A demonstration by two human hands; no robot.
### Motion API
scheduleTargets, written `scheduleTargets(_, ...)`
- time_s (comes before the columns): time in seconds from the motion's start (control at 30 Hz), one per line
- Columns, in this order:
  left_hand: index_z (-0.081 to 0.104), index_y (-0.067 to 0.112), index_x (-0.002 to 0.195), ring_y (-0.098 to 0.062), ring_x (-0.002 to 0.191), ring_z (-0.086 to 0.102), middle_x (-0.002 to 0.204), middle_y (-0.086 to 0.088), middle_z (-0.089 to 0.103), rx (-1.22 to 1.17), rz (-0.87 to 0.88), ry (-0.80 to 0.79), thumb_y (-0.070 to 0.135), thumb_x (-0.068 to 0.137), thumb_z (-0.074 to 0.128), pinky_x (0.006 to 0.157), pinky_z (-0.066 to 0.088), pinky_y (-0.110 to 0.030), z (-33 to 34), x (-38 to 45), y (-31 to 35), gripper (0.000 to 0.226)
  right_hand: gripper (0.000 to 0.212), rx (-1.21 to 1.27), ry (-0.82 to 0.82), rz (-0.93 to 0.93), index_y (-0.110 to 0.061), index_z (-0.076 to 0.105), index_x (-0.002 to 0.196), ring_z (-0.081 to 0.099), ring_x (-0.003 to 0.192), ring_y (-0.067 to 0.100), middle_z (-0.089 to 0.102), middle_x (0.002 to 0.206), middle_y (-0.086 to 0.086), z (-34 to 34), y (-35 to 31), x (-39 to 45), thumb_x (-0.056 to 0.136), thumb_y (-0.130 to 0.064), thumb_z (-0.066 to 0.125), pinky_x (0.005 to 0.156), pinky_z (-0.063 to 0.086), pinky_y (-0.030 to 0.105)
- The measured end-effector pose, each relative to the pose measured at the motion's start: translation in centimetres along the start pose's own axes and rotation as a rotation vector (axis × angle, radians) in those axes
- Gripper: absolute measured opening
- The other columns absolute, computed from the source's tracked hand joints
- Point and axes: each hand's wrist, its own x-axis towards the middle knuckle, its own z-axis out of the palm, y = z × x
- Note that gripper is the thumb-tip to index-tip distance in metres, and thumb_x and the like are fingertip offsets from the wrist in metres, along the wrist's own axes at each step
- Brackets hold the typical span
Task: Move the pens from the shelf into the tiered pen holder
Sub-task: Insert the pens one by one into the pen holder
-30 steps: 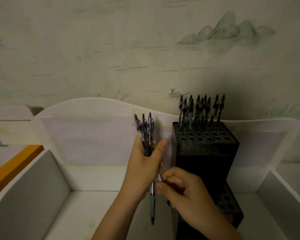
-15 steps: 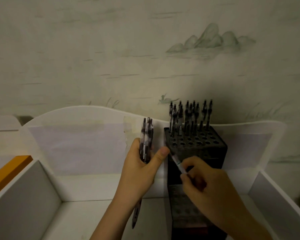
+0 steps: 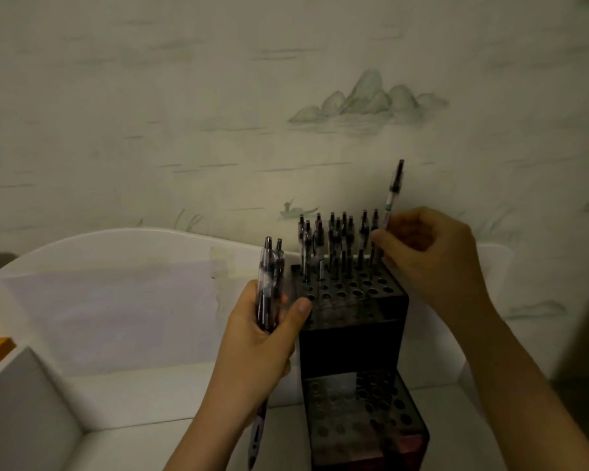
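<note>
Single pen point(image 3: 393, 192): stood near upright, pinched at its lower end by right-hand fingers point(image 3: 385, 241).
Pen bundle point(image 3: 269, 283): clear-barrelled, gripped between left thumb and fingers point(image 3: 298, 309).
Tiered pen holder point(image 3: 354, 321): black, upper rear holes filled, just beside both.

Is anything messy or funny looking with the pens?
Nothing is spilled or broken. The pens in the holder stand crowded in its back rows, a few leaning. One pen in the bunch gripped by the left hand hangs lower than the others. The right hand holds one pen upright.
</note>
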Motion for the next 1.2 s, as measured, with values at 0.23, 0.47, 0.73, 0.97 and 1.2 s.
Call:
scheduleTargets(0.23, 0.049, 0.012, 0.086, -0.016, 0.046, 0.032, 0.057, 0.001, 0.038, -0.017, -0.010, -0.008, 0.022, 0.088, 0.066, 0.042, 0.028, -0.026, 0.3, 0.0, -0.1, 0.020, 0.018, -0.075, -0.013, 0.051, -0.019, 0.071, 0.086, 0.068, 0.069, 0.006, 0.070, 0.074, -0.008, 1.6, 2.5, 1.0, 0.075, -0.027, 0.082, 0.071, 0.061, 0.031)
scheduleTargets(0.47, 0.049, 0.011, 0.089, -0.018, 0.048, 0.032, 0.058, 0.001, 0.040, -0.009, -0.012, 0.002, 0.021, 0.088, 0.066, 0.043, 0.028, -0.027, 0.3, -0.1, -0.1, 0.020, 0.018, -0.089, -0.033, 0.011, -0.018, 0.070, 0.086, 0.065, 0.068, 0.003, 0.069, 0.074, -0.007, 2.0, 2.8, 0.0, 0.075, -0.024, 0.083, 0.061, 0.051, 0.009)
scheduleTargets(0.73, 0.051, 0.015, 0.087, -0.019, 0.049, 0.033, 0.055, 0.004, 0.041, -0.006, -0.024, 0.001, 0.021, 0.087, 0.066, 0.043, 0.029, -0.027, 0.4, -0.3, 0.0, 0.016, 0.021, -0.213, -0.047, -0.011, -0.017, 0.072, 0.091, 0.063, 0.067, -0.006, 0.065, 0.073, -0.015, 2.0, 2.7, -0.7, 0.075, -0.023, 0.084, 0.062, 0.046, 0.002)
scheduleTargets(0.97, 0.052, 0.022, 0.083, -0.014, 0.045, 0.034, 0.052, 0.010, 0.043, 0.004, -0.040, -0.034, 0.025, 0.088, 0.065, 0.042, 0.029, -0.025, 0.6, -0.8, 0.0, 0.015, 0.034, -0.281, -0.061, -0.003, -0.016, 0.072, 0.105, 0.058, 0.065, -0.011, 0.070, 0.080, -0.009, 1.6, 2.2, -1.5, 0.075, -0.026, 0.083, 0.060, 0.040, -0.002)
scheduleTargets(1.2, 0.049, 0.020, 0.087, -0.007, 0.052, 0.043, 0.057, 0.015, 0.046, 0.118, -0.006, -0.035, 0.026, 0.091, 0.063, 0.052, 0.037, -0.025, 0.3, -0.6, -1.1, 0.016, 0.020, -0.187, 0.019, -0.042, -0.019, 0.072, 0.090, 0.061, 0.067, -0.006, 0.068, 0.072, -0.014, 0.8, -0.3, -3.8, 0.076, -0.029, 0.081, 0.060, 0.045, 0.003)
